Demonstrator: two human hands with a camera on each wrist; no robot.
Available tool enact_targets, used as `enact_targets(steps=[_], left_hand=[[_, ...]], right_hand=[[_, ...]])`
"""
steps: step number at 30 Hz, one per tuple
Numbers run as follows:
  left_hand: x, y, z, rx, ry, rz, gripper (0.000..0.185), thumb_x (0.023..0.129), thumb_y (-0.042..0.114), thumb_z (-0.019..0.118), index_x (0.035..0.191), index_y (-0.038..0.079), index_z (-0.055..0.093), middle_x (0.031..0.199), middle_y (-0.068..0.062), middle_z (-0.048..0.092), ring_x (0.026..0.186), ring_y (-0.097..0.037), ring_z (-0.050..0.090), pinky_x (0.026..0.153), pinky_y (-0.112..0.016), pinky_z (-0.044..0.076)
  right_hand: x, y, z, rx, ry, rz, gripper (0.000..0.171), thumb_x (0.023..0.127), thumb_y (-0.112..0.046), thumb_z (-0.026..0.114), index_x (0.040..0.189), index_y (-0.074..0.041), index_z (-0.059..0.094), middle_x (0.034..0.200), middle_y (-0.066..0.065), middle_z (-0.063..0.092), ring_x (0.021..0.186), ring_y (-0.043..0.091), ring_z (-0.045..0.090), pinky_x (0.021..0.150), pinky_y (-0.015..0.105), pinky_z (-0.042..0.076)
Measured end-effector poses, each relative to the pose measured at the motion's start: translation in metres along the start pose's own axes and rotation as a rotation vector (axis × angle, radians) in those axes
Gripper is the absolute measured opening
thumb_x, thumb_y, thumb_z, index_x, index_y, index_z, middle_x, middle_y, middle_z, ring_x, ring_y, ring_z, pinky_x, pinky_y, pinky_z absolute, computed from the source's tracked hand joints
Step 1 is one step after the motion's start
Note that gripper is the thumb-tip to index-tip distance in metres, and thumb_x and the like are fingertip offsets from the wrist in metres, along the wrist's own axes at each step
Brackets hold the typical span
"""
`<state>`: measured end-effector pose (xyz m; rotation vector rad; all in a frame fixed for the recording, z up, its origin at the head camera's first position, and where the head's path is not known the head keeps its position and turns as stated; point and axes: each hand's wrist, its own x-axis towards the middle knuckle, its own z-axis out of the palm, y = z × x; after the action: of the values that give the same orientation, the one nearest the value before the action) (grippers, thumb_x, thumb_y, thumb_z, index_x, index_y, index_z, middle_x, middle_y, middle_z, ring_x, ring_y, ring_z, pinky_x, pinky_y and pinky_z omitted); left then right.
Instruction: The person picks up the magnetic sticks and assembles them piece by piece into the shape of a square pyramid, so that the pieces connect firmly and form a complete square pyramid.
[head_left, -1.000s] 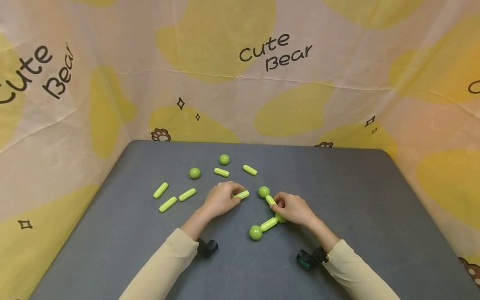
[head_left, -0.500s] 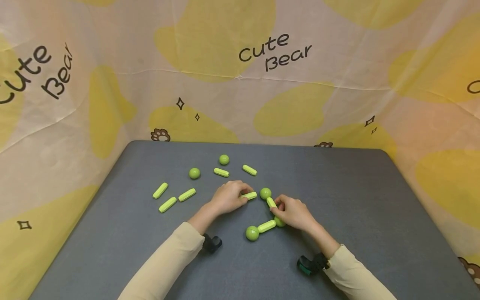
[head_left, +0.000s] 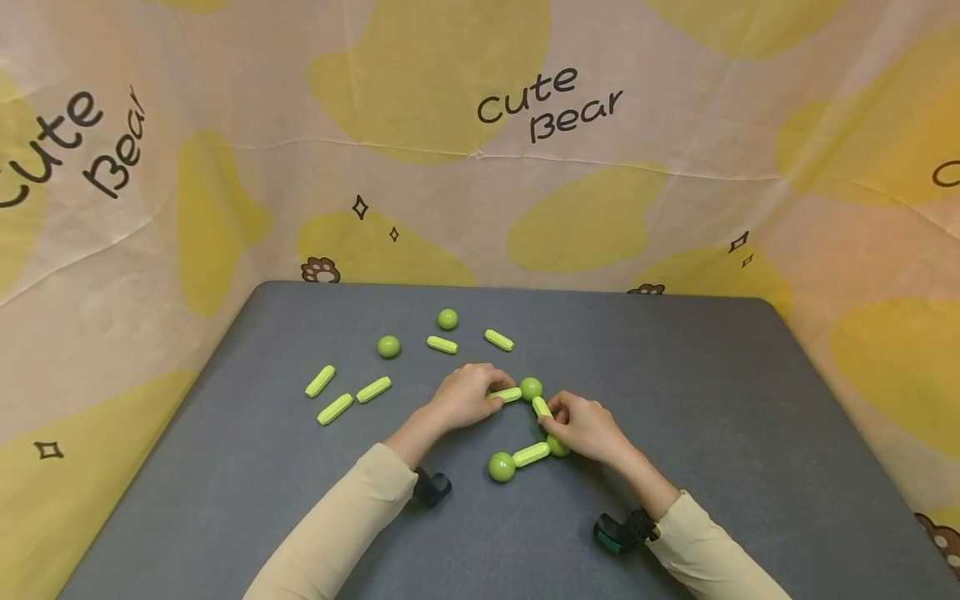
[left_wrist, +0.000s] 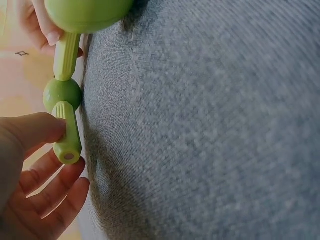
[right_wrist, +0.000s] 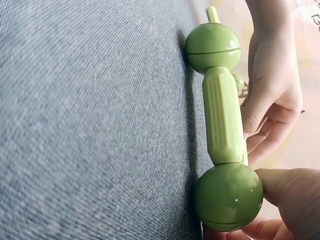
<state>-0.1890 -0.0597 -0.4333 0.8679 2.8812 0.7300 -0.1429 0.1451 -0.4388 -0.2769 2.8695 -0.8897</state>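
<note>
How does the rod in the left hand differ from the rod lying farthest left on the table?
The rod in the left hand is pinched by fingers and meets a green ball; the far-left rod lies loose, touching nothing. The held rod lies almost level across the view; the far-left one slants steeply. Both are light green, ribbed and alike in size.

Balls point(right_wrist: 228, 196): smooth, glossy green plastic, fine seam round the middle. Rods point(right_wrist: 222, 122): paler matt plastic, ribbed lengthwise. Table cover point(head_left: 712, 400), lower frame: grey woven cloth, rough, matt. Backdrop point(head_left: 675, 125), upper frame: thin creased printed fabric.
</note>
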Motion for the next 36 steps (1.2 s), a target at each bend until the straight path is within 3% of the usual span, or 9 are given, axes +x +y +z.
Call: enact_targets(steps=[8, 13, 18, 22, 29, 36], left_hand=[[0.001, 0.002, 0.001, -0.007, -0.018, -0.009, 0.025, 0.076, 0.016, 0.061, 0.100, 0.021, 0.065, 0.086, 0.004, 0.060, 0.079, -0.011, 0.057, 0.062, -0.026, 0.044], [0.001, 0.002, 0.001, -0.016, -0.025, -0.006, 0.024, 0.076, 0.015, 0.062, 0.100, 0.020, 0.065, 0.088, 0.003, 0.061, 0.080, -0.012, 0.057, 0.063, -0.028, 0.044], [0.001, 0.001, 0.001, -0.009, -0.025, 0.001, 0.023, 0.076, 0.017, 0.062, 0.099, 0.020, 0.065, 0.087, 0.004, 0.061, 0.078, -0.011, 0.057, 0.062, -0.027, 0.044], [0.001, 0.001, 0.001, 0.000, -0.020, 0.003, 0.022, 0.077, 0.018, 0.062, 0.098, 0.021, 0.065, 0.086, 0.005, 0.061, 0.076, -0.009, 0.056, 0.061, -0.025, 0.043], [0.001, 0.003, 0.001, 0.005, -0.025, 0.010, 0.022, 0.078, 0.019, 0.061, 0.100, 0.020, 0.065, 0.090, 0.004, 0.061, 0.078, -0.010, 0.056, 0.063, -0.027, 0.044], [0.002, 0.003, 0.001, -0.013, -0.026, 0.008, 0.020, 0.079, 0.020, 0.061, 0.098, 0.019, 0.065, 0.089, 0.003, 0.062, 0.076, -0.009, 0.055, 0.061, -0.025, 0.044]], right_hand=[[0.000, 0.000, -0.001, 0.010, -0.012, 0.005, 0.019, 0.078, -0.028, 0.061, 0.089, -0.012, 0.059, 0.062, -0.005, 0.052, 0.049, 0.008, 0.044, 0.045, 0.023, 0.035], [0.006, 0.000, -0.006, 0.023, -0.018, -0.005, 0.029, 0.081, -0.028, 0.059, 0.101, -0.009, 0.056, 0.067, -0.003, 0.055, 0.052, 0.009, 0.048, 0.049, 0.025, 0.038], [0.018, 0.000, -0.009, -0.006, 0.002, -0.073, 0.041, 0.080, -0.028, 0.060, 0.115, -0.008, 0.051, 0.088, 0.005, 0.059, 0.076, 0.017, 0.057, 0.064, 0.034, 0.044], [0.027, -0.001, -0.010, -0.005, -0.025, -0.146, 0.043, 0.080, -0.027, 0.060, 0.119, -0.010, 0.051, 0.100, 0.011, 0.057, 0.090, 0.024, 0.055, 0.071, 0.040, 0.044], [0.039, -0.002, -0.008, 0.024, -0.059, -0.288, 0.035, 0.082, -0.020, 0.060, 0.115, -0.010, 0.056, 0.101, 0.008, 0.056, 0.084, 0.021, 0.051, 0.065, 0.033, 0.040], [0.039, -0.001, -0.005, 0.027, -0.055, -0.278, 0.024, 0.081, -0.018, 0.060, 0.105, -0.011, 0.061, 0.095, 0.005, 0.057, 0.077, 0.018, 0.049, 0.063, 0.030, 0.037]])
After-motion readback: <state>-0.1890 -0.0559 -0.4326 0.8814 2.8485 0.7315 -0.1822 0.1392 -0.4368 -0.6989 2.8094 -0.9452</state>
